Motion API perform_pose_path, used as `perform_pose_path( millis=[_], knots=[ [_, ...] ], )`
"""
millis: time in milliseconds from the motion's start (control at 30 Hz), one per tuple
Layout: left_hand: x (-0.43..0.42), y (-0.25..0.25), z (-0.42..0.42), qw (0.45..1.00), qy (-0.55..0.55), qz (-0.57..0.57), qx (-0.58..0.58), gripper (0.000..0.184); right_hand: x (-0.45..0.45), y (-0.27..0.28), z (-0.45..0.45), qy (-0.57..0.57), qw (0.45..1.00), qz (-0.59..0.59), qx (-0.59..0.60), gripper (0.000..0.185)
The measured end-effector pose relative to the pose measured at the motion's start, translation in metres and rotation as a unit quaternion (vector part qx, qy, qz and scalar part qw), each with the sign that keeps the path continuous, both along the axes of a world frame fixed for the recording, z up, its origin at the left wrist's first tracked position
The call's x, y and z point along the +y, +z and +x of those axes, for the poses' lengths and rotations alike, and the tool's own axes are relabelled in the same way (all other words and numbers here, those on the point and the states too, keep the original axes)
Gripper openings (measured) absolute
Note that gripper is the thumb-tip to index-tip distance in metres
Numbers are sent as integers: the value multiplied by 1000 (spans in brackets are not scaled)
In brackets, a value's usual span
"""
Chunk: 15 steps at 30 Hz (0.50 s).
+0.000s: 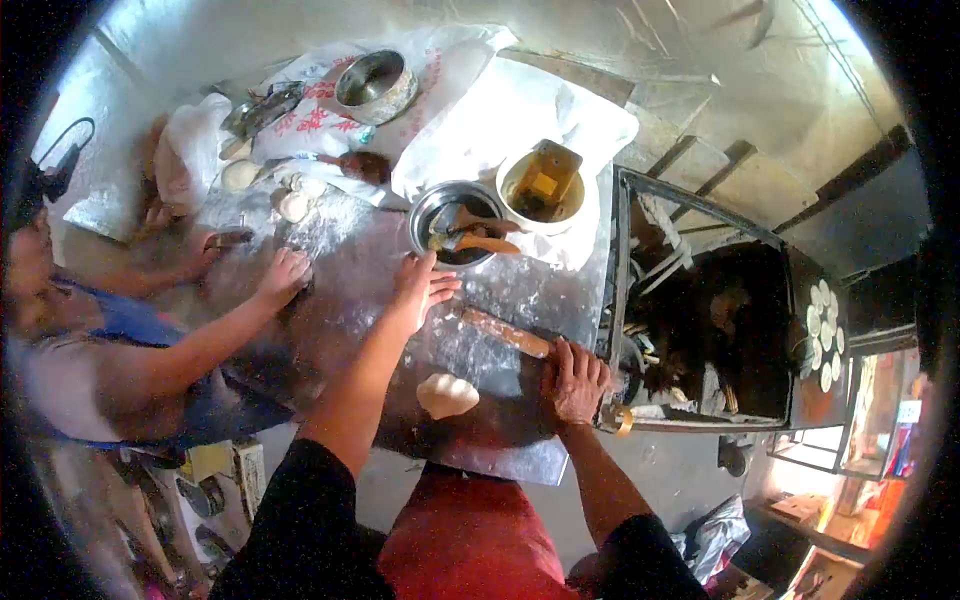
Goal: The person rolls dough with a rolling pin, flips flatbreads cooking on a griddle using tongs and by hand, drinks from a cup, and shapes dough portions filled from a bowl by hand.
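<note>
Dough lies near the table's front edge, right hand clamped on rolling pin, left hand spread beside steel bowl.

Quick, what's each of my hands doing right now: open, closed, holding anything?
Left hand: open, fingers apart beside the metal bowl; whether it touches cannot be told.
Right hand: closed, holding one end of the rolling pin.
</note>
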<state>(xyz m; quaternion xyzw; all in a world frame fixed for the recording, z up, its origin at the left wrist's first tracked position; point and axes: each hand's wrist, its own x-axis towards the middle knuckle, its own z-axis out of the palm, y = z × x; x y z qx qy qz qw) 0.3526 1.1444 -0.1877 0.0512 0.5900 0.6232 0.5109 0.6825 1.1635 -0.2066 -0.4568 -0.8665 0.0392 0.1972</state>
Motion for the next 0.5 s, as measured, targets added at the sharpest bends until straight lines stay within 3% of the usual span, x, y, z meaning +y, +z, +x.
perform_pose_path(
  millis=[100,167,300,367,467,500],
  knots=[
    [8,-17,-8,999,-24,24,-26,35,0,-9,2,-6,999,-14,-33,48],
    [3,-10,-8,998,-16,7,58,33,0,-12,5,1,997,-63,-41,60],
    [-48,-7,-20,997,51,-34,49,34,0,-17,6,-11,996,-58,-69,62],
    [-74,-14,-46,998,51,-39,27,35,-2,6,-9,-11,999,-28,-14,50],
    [-93,-9,-79,997,61,7,39,35,-1,1,-8,-7,1000,-10,-7,49],
    [-103,-29,-95,995,74,31,54,41,-2,-5,-5,-17,999,-31,-39,53]
  ],
)
